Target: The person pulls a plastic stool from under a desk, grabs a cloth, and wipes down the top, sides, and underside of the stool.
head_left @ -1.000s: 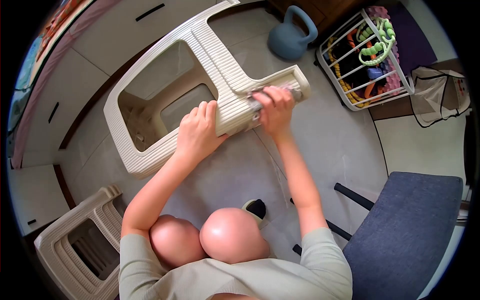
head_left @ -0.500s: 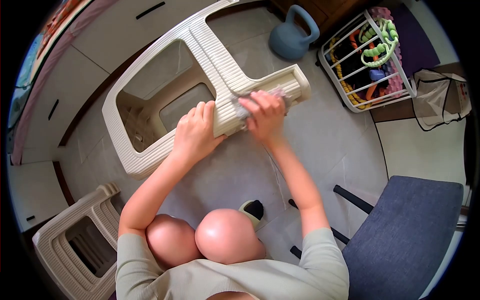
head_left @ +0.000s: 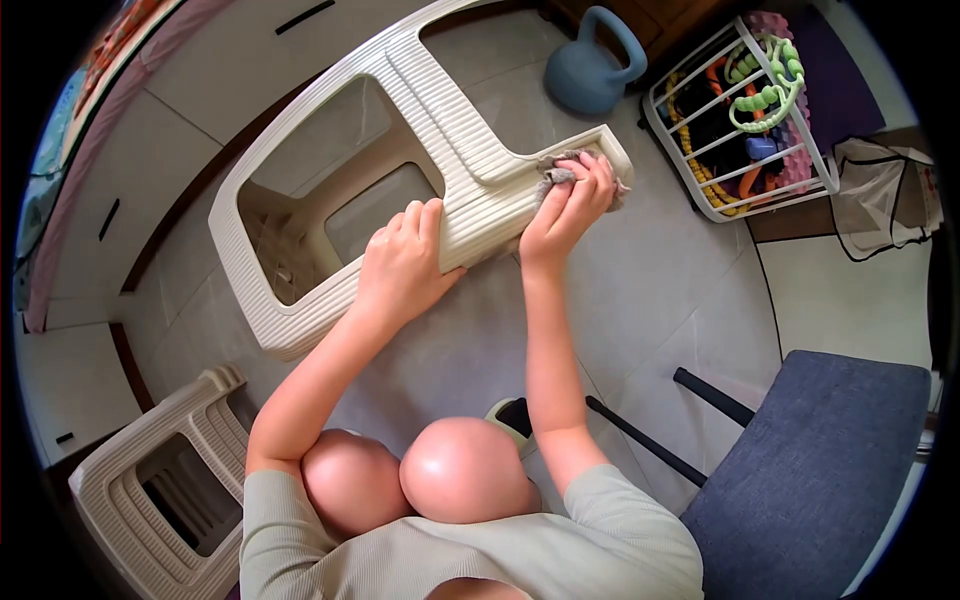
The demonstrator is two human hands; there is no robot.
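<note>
A cream ribbed plastic frame [head_left: 437, 110] with large cut-out openings is held up at an angle in front of my knees. My left hand [head_left: 402, 262] grips its near edge, fingers over the ribbed top and thumb along the side. At the frame's right end, my right hand [head_left: 568, 218] holds a crumpled grey cloth [head_left: 556, 172] pressed on the ribbed surface. Part of the cloth is hidden beneath the fingers.
To the lower left stands another cream plastic piece [head_left: 112, 498]. A blue kettlebell [head_left: 585, 82] and a white wire basket [head_left: 778, 206] of exercise gear sit at the back right. A dark blue padded seat [head_left: 815, 470] is on my right; white cabinets [head_left: 180, 115] line the left.
My right hand has slid the cloth rightward along the ribbed part to the frame's end. My left hand keeps its grip on the frame's edge.
</note>
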